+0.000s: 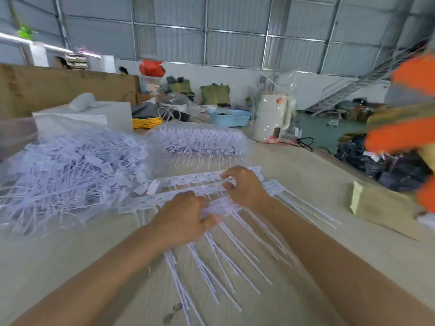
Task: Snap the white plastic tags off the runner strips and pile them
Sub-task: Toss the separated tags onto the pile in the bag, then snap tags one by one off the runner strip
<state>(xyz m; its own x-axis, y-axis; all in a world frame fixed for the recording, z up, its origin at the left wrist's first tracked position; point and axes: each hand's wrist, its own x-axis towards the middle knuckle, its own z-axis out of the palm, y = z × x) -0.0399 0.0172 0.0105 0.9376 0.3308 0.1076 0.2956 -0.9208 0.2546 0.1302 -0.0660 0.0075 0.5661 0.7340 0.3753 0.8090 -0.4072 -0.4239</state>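
Head view, left hand [186, 217] gripping tags [226, 250], right hand [244, 187] pinching runner strip [188, 180]

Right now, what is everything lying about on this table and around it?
loose tags: one big heap, white, left on the table
bagged tags: one bundle in clear plastic, white, centre back
runner strips: at least two, white, under the hands, thin tails fanning toward the viewer
table: one, pale beige
white box: one, behind the heap
basket: one, light blue, back centre
kettle: one, white, in clear wrap, back right
yellow cloth: one, beside the box
wood block: one, pale, right edge
orange garment: one, blurred, far right
left hand: gripping tags on the strip
right hand: fingers curled on the strips
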